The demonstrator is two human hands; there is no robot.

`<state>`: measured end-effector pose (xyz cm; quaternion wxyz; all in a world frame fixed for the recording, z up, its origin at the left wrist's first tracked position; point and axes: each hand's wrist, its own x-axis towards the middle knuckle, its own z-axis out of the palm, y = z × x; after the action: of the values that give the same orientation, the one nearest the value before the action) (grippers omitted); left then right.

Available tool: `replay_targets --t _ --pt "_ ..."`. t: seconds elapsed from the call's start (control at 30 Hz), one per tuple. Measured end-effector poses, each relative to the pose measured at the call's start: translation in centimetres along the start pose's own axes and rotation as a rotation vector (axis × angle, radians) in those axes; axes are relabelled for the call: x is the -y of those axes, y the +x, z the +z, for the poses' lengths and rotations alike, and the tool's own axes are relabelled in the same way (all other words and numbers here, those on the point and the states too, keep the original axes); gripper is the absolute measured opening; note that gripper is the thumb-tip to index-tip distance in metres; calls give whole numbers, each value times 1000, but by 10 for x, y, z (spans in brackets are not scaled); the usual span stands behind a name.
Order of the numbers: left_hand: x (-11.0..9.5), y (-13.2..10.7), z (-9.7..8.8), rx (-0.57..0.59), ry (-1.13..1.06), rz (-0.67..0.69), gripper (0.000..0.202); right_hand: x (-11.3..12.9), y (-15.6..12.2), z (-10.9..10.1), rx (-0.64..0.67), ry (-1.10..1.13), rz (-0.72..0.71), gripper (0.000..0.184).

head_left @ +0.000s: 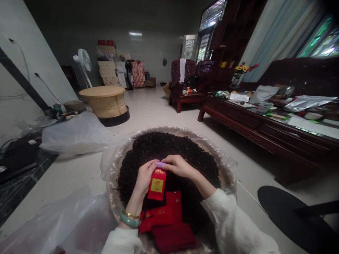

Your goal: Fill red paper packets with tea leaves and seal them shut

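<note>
Both hands meet over a wide round basket lined with clear plastic and heaped with dark, dry leaves that look like tea. Between them hangs a small red packet with a yellow label, upright. My left hand pinches its top left corner. On the top right, my right hand has its fingers closed around the edge. A pale purple strip shows along the top between the fingertips; what it is I cannot tell. Below lie several more red packets, on the near side of the basket.
Clear plastic bags lie on the floor to the left. A dark wooden table loaded with bags and papers stands at right, above a black round base. Further back are a round-topped stand, a white fan and stacked boxes.
</note>
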<state>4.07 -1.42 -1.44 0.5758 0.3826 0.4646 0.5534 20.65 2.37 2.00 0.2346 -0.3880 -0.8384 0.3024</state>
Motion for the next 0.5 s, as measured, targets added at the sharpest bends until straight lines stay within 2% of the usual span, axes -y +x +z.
replay_targets --t 0.3,0.43,0.5 --pt "-3 -1 0 28 -6 -38 47 1 -2 0 0 -12 -8 28" --pt "-2 -8 -1 173 25 -155 50 -7 0 2 -54 34 37 31" --pt "1 -11 -3 209 48 -186 49 -16 0 -1 -63 107 71 36"
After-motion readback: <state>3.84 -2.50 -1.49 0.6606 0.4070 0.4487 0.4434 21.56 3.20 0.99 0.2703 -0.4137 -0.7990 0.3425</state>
